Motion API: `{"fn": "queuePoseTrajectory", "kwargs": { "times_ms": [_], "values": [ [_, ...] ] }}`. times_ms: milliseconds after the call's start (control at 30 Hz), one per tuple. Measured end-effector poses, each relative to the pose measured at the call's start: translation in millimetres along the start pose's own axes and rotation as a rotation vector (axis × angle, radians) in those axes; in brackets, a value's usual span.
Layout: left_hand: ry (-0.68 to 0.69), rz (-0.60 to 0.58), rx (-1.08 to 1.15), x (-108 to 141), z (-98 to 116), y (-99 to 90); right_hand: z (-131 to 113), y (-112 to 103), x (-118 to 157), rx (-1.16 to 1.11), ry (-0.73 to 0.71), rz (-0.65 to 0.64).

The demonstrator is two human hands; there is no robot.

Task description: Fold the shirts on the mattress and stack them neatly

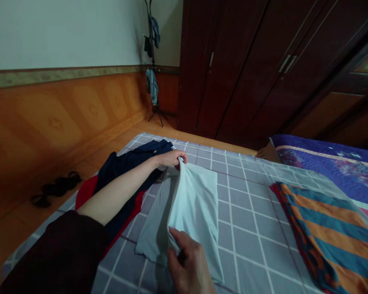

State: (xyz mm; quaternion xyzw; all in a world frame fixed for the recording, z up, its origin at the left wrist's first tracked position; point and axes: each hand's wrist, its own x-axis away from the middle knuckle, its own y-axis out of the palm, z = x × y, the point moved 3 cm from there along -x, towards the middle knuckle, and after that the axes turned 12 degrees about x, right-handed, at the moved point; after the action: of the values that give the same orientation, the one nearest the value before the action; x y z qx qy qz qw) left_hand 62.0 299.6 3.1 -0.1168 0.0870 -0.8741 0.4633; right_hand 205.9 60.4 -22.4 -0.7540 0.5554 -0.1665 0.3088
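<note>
A light blue-grey cloth (199, 204) lies partly folded on a grey checked bedspread (248, 220). One layer of it is lifted along a raised fold that runs between my hands. My left hand (173, 158) pinches the far end of this fold. At the near end, my right hand (190, 261) grips the same edge between thumb and forefinger. The flatter part of the cloth (156, 220) spreads out to the left. A dark blue and red garment (131, 163) lies under and beyond my left forearm.
A folded orange and blue striped cloth (328, 228) lies on the right of the bed. Beyond are a purple bedcover (328, 159), dark wardrobes (233, 61) and a coat stand (152, 53). Dark items (58, 188) lie on the floor at left.
</note>
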Motion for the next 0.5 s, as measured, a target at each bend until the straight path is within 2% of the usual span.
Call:
{"fn": "queuePoseTrajectory", "kwargs": {
  "times_ms": [133, 300, 400, 500],
  "values": [
    [0.000, 0.081, -0.045, 25, -22, -19.5, -19, 26, -15, 0.092, -0.064, -0.156],
    [0.005, 0.144, -0.145, 34, -43, -24.4, -18, 53, -18, 0.183, -0.076, -0.204],
    [0.024, 0.209, -0.238, 38, -42, -28.4, -12, 63, -8, 0.236, -0.192, -0.235],
    [0.045, 0.328, -0.334, 58, -26, -29.1, -5, 53, 5, 0.223, -0.374, -0.345]
  ]
}}
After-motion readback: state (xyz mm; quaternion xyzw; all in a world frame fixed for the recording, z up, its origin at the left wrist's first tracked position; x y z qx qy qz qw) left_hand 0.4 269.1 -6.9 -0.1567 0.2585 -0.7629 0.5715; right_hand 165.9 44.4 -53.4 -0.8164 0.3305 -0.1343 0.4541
